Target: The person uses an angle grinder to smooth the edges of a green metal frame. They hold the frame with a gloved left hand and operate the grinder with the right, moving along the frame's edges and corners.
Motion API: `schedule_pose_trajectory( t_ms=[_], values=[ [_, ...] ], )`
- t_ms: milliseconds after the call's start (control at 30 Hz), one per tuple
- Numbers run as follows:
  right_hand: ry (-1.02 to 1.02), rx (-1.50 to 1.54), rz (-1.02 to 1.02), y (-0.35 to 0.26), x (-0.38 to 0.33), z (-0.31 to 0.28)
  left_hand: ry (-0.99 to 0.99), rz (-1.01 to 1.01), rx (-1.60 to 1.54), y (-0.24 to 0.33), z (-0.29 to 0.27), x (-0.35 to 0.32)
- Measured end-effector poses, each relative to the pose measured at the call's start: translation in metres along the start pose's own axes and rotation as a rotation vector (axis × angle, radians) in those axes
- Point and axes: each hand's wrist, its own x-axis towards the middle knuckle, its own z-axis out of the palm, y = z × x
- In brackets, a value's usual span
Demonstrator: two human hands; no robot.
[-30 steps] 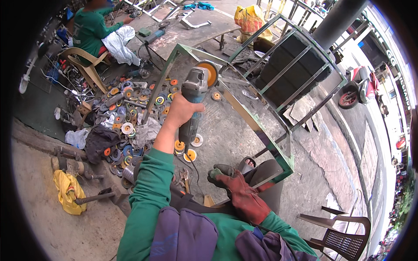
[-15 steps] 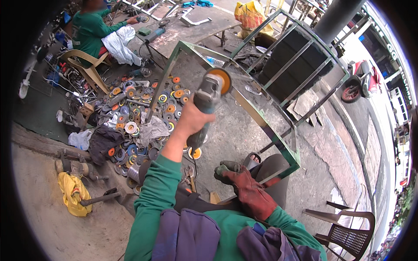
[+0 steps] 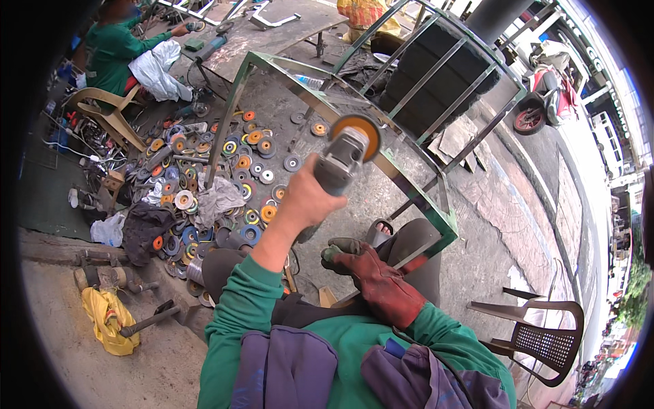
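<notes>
My bare left hand (image 3: pixel 310 196) is wrapped round the body of an angle grinder (image 3: pixel 340 160), raised in front of me. Its orange-brown disc (image 3: pixel 357 134) points up and away and overlaps the green metal frame (image 3: pixel 402 174) in the view; whether they touch I cannot tell. Over my lap, my right hand (image 3: pixel 381 283) wears a red work glove with dark, greenish fingertips. The glove's fingers reach out loosely to the left, with nothing visible in them, close to the lower bar (image 3: pixel 419 253) of the frame.
Many used grinding discs (image 3: pixel 255 138) lie scattered on the floor at left, with rags (image 3: pixel 221 201). A co-worker (image 3: pixel 112 54) in green sits at far left by a low table (image 3: pixel 238 54). A brown plastic chair (image 3: pixel 545 341) stands at right; a yellow bag (image 3: pixel 105 320) lies at lower left.
The whole view has shifted, moving the surroundings left and slightly up. My left hand has carried the grinder rightward relative to the frame. The gloved right hand stays over my lap.
</notes>
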Motion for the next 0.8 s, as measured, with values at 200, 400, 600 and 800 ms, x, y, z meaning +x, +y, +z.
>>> schedule_pose_trajectory(
  t_ms=[200,400,600,800],
  values=[
    [0.036,0.008,0.000,0.004,0.004,0.004,0.004,0.009,-0.002,0.000,-0.003,0.006],
    [-0.104,-0.022,-0.021,0.000,0.003,-0.004,-0.116,0.054,-0.002,0.023,0.032,-0.018],
    [-0.067,0.010,-0.035,-0.004,0.002,0.006,-0.029,0.055,-0.115,0.026,0.028,-0.010],
    [-0.001,-0.292,0.003,-0.024,-0.010,0.012,-0.136,0.049,-0.017,0.032,0.044,-0.021]
  ],
)
